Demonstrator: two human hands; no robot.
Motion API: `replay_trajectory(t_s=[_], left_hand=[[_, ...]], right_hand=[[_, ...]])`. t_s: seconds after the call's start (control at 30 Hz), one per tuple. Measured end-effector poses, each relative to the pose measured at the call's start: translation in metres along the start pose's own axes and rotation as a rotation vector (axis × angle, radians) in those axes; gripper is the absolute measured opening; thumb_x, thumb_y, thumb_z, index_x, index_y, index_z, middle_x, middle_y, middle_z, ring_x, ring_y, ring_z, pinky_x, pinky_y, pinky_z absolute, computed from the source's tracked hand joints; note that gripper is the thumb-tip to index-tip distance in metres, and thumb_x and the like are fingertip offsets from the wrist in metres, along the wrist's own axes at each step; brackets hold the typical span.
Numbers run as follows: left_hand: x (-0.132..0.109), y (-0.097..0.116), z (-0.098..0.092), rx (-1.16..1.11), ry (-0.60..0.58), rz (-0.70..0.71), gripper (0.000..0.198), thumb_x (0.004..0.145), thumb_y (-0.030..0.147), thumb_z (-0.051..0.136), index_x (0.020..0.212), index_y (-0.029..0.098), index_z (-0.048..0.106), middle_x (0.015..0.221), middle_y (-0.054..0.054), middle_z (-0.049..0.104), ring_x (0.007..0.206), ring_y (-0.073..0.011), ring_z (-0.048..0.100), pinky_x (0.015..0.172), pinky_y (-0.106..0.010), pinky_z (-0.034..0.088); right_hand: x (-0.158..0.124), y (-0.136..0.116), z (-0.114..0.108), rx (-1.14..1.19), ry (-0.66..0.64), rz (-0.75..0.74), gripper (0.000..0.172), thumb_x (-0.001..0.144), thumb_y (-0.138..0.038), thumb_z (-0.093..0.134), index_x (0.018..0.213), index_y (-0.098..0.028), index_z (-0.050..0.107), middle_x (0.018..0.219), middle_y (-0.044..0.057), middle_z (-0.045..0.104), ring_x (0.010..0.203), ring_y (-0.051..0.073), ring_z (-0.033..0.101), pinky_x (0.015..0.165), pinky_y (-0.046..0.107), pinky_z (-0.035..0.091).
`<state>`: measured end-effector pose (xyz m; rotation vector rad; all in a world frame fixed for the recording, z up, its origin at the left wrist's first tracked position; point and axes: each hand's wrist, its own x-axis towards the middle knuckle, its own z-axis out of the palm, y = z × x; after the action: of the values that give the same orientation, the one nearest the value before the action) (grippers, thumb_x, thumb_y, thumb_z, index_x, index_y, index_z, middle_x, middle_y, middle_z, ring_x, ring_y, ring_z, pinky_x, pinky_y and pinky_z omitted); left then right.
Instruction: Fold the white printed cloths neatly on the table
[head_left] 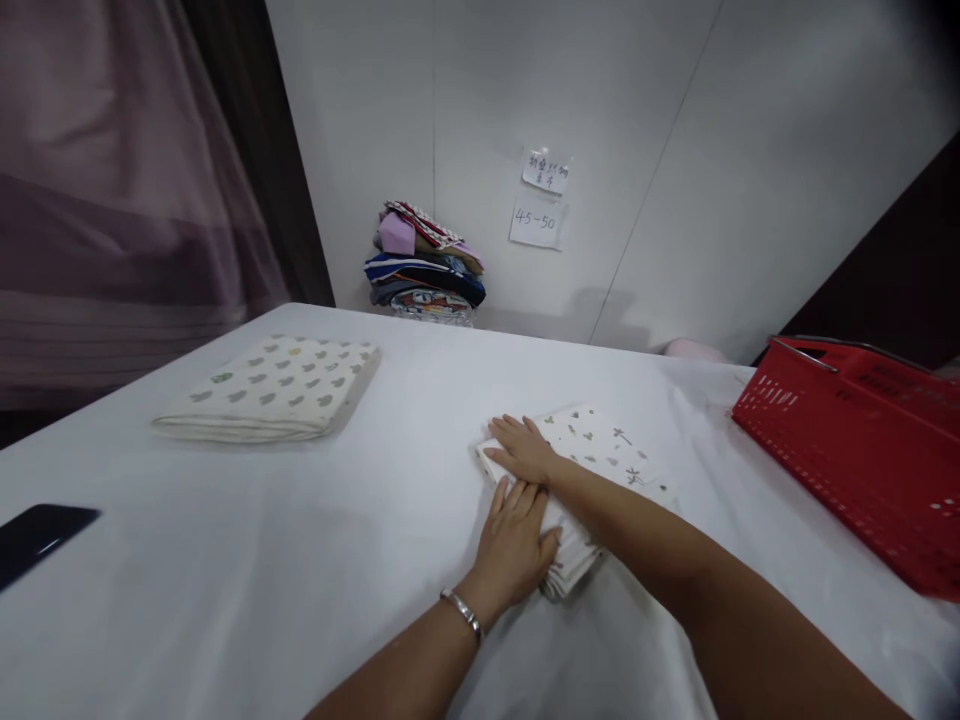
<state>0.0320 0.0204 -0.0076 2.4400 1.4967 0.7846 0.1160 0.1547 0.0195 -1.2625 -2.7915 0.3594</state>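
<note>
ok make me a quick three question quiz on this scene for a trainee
1. True or false: the left hand and right hand both touch one patterned cloth.
2. Fill in: the silver bracelet circles the ___ wrist.
3. Right of that patterned cloth is: a) the stacked fabrics b) the red basket c) the other folded cloth

Key: 1 true; 2 left; 3 b

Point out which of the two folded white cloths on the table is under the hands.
The cloth nearer the red basket: this cloth has the left hand and right hand on it. The other cloth, farther left, is untouched.
</note>
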Motion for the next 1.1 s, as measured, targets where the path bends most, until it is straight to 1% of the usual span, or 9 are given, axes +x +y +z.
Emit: replay_trajectory(t_s=[0.17,0.3,0.43,0.53,0.6,0.7,0.83,0.97,1.1], left_hand=[[0.0,0.0,0.0,-0.003,-0.004,-0.002,0.046,0.088,0.039,0.041,0.13,0.019,0.044,0.136,-0.006,0.045,0.132,-0.0212,0.03,0.115,-0.047,0.011],[-0.001,-0.001,0.001,0.003,0.001,0.003,0.047,0.089,0.04,0.038,0.13,0.018,0.044,0.137,-0.008,0.044,0.133,-0.0215,0.028,0.114,-0.047,0.012],[-0.001,-0.001,0.002,0.01,-0.003,0.005,0.047,0.089,0.04,0.038,0.13,0.018,0.043,0.136,-0.008,0.045,0.133,-0.0213,0.029,0.114,-0.047,0.012],[-0.002,-0.001,0.002,0.016,-0.004,0.009,0.047,0.09,0.04,0.037,0.13,0.017,0.043,0.138,-0.009,0.044,0.133,-0.0222,0.029,0.114,-0.048,0.013],[-0.003,-0.001,0.002,0.022,0.002,0.014,0.046,0.09,0.04,0.036,0.129,0.017,0.044,0.139,-0.008,0.042,0.134,-0.0221,0.028,0.114,-0.047,0.013],[-0.003,-0.001,0.002,0.031,0.013,0.02,0.045,0.09,0.04,0.037,0.128,0.017,0.045,0.139,-0.008,0.043,0.134,-0.0215,0.027,0.114,-0.047,0.014],[-0.002,-0.001,0.002,0.033,0.024,0.029,0.043,0.09,0.039,0.038,0.126,0.017,0.047,0.138,-0.008,0.044,0.133,-0.0213,0.029,0.113,-0.047,0.015],[-0.001,-0.002,0.002,0.033,0.036,0.034,0.041,0.09,0.037,0.039,0.125,0.017,0.047,0.136,-0.007,0.046,0.132,-0.0213,0.031,0.113,-0.046,0.014],[-0.002,-0.004,-0.002,0.003,0.026,0.059,0.04,0.091,0.037,0.038,0.125,0.017,0.047,0.137,-0.007,0.045,0.133,-0.0212,0.03,0.112,-0.046,0.016]], right_hand=[[0.0,0.001,-0.003,0.055,-0.031,0.008,0.066,0.09,-0.058,0.023,0.141,-0.018,0.03,0.148,0.009,0.027,0.138,0.024,0.015,0.11,0.047,0.006],[-0.003,0.01,-0.005,0.063,0.033,0.039,0.069,0.09,-0.059,0.022,0.143,-0.015,0.025,0.15,0.011,0.019,0.139,0.024,0.009,0.11,0.047,0.004],[-0.004,0.012,-0.001,0.05,0.011,0.098,0.065,0.09,-0.057,0.026,0.141,-0.016,0.03,0.149,0.011,0.024,0.138,0.024,0.011,0.11,0.048,0.005],[-0.012,0.022,-0.006,0.057,0.025,0.118,0.065,0.09,-0.057,0.026,0.141,-0.017,0.03,0.15,0.01,0.02,0.139,0.023,0.009,0.11,0.046,0.007],[-0.027,0.041,-0.011,0.004,0.065,0.191,0.064,0.091,-0.055,0.028,0.141,-0.016,0.03,0.15,0.011,0.02,0.139,0.024,0.009,0.11,0.047,0.008],[-0.064,0.082,-0.016,-0.084,0.1,0.419,0.059,0.09,-0.048,0.036,0.139,-0.016,0.033,0.149,0.012,0.023,0.137,0.027,0.016,0.109,0.049,0.015],[-0.125,0.129,-0.017,0.087,0.189,0.619,0.055,0.088,-0.041,0.043,0.136,-0.015,0.038,0.143,0.011,0.036,0.133,0.023,0.03,0.109,0.037,0.024],[-0.171,0.142,-0.02,0.275,0.248,0.816,0.057,0.082,-0.044,0.052,0.132,-0.017,0.045,0.135,0.01,0.047,0.127,0.027,0.04,0.106,0.038,0.029],[-0.189,0.137,-0.026,0.359,0.276,0.897,0.055,0.079,-0.046,0.056,0.122,-0.012,0.054,0.13,0.014,0.052,0.124,0.029,0.043,0.101,0.037,0.035]])
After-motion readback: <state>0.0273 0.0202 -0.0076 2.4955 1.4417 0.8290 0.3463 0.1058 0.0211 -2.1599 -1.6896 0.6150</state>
